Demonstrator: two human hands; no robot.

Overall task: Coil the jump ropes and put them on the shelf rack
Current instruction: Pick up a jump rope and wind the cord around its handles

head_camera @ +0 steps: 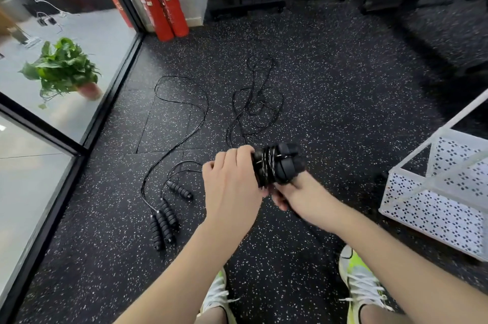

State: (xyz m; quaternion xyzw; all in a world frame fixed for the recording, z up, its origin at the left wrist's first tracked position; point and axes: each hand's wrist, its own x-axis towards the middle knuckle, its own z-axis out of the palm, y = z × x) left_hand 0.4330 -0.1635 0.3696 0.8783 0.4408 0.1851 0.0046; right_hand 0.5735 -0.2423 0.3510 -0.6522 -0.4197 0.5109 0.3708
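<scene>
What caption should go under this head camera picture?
Both hands, left and right, wrap cord around a jump rope's handles; more jump ropes wait on the floor.

Speckled rubber floor (330, 86), perforated metal rack (433, 207)

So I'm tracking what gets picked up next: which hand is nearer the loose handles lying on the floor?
Left. The left hand is just right of and above the loose handles; the right hand is farther right, beyond it.
</scene>
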